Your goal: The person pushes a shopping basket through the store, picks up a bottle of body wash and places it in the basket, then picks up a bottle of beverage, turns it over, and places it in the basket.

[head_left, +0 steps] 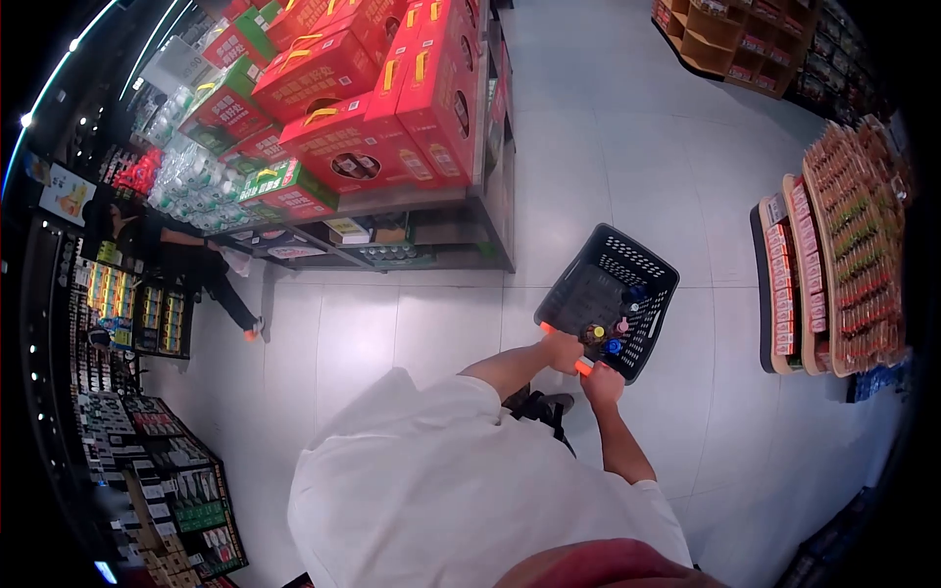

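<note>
A black shopping basket with slotted sides is in front of me, over the tiled floor. Its orange handle runs along the side nearest me. My left hand is closed around the handle, and my right hand grips it a little further right. Several bottles stand in the near right part of the basket. Among them are one with a yellow cap, one with a blue cap and one with a pink top. Their labels are too small to read.
Red gift boxes are stacked on a display stand at the upper left. Packed snack racks stand to the right, and a wooden shelf is further ahead. Another person stands by the left shelves.
</note>
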`<state>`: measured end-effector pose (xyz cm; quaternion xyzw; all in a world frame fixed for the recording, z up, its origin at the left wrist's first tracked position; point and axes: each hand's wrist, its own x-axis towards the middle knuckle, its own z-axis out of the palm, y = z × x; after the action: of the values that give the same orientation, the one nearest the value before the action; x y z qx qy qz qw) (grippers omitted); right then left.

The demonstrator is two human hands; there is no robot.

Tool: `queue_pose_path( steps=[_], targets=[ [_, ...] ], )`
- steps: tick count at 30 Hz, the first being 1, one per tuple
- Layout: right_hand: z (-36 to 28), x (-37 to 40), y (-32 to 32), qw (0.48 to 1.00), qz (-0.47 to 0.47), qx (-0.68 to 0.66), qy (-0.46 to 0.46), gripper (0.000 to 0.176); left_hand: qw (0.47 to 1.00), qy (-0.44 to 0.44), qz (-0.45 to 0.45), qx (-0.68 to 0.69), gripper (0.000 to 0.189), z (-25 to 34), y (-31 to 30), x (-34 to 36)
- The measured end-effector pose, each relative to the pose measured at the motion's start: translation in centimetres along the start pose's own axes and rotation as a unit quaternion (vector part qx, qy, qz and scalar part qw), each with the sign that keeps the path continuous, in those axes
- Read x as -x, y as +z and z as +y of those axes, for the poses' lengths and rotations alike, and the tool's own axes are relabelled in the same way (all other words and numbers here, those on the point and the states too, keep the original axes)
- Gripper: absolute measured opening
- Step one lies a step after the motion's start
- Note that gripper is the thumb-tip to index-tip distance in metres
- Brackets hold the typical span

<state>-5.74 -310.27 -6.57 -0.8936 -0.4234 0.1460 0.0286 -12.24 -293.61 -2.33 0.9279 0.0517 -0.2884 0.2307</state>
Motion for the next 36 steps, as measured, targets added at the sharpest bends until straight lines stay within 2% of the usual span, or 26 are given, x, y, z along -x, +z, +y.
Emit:
queue_pose_path(
  steps=[5,12,15,17,22,25,28,32,36],
  targets=[
    [2.7,-5.4,-2.1,1.0,0.001,-0.009,-0.004,0.025,0.999,-0.004,0.051,0.014,0.039,-1.7,-1.8,-5.6],
    [6.5,-13.9,-4.6,0.999,0.028,-0.008,-0.038,0.024,0.997,-0.015,0.07,0.026,0.039,-3.2,-9.0,-11.1],
    [8.6,-17.3,-5.0,0.998,0.035,0.004,-0.044,0.026,0.993,-0.025,0.107,0.031,0.038,-3.9,-10.3,-14.4],
    [10.1,-20.2,-5.7,0.996,0.052,0.016,-0.073,0.027,0.995,-0.03,0.089,0.045,0.035,-4.0,-12.5,-16.1],
    [13.8,-26.2,-7.5,0.994,-0.019,0.038,-0.102,0.029,0.988,-0.006,0.117,0.097,0.028,-5.1,-14.7,-21.2],
    [14.9,-29.5,-9.7,0.989,-0.054,0.056,-0.124,0.028,0.989,-0.003,0.082,0.125,0.035,-6.1,-16.5,-24.0],
    [15.9,-33.1,-11.0,0.986,-0.091,0.072,-0.119,0.024,0.982,0.011,0.128,0.136,0.035,-7.3,-18.1,-26.1],
    [17.2,-37.4,-12.4,0.984,-0.049,0.072,-0.154,0.022,0.984,-0.008,0.101,0.147,0.033,-8.9,-21.4,-29.6],
    [17.6,-41.7,-13.4,0.985,-0.025,0.076,-0.151,0.024,0.983,-0.03,0.082,0.162,0.034,-10.1,-26.2,-30.8]
  ],
)
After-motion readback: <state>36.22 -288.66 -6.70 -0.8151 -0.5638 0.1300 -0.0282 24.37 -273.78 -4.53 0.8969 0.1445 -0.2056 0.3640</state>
